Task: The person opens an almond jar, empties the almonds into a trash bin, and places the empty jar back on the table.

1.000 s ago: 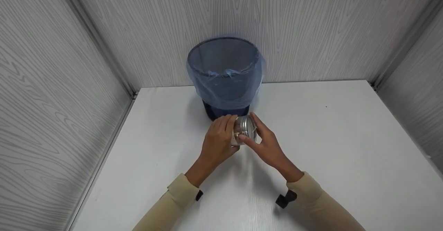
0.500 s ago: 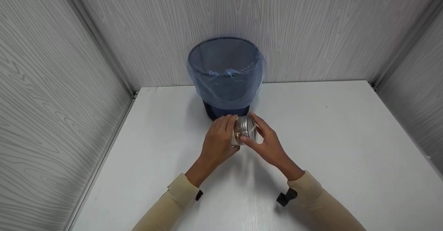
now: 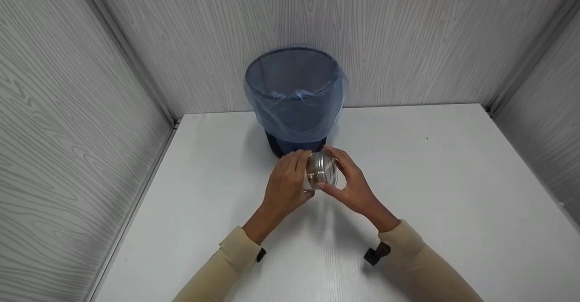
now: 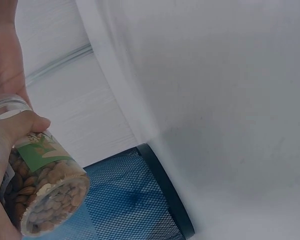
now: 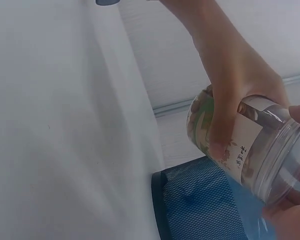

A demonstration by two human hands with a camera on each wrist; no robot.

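A clear plastic jar of almonds (image 4: 52, 192) with a green and cream label lies tipped on its side between both hands, over the front of the table. My left hand (image 3: 286, 179) grips the jar's body, thumb on one side and fingers across the other. Its lidded end (image 5: 285, 162), see-through and ridged, points right. My right hand (image 3: 355, 191) holds that end, thumb at the near edge and fingers at the far edge. Almonds are gathered at the base end in the left wrist view. The right palm hides little of the lid in the head view.
Just beyond the hands stands a dark mesh waste bin (image 4: 135, 195), lined with a translucent blue bag (image 3: 294, 121) folded over its rim. The white tabletop (image 3: 430, 193) is bounded by grey wood-grain panels (image 3: 408, 39) at the back and sides.
My right hand has turned slightly about the lid: its thumb has slid toward the near edge and its wrist has risen a little. The left hand and jar body stay in place.
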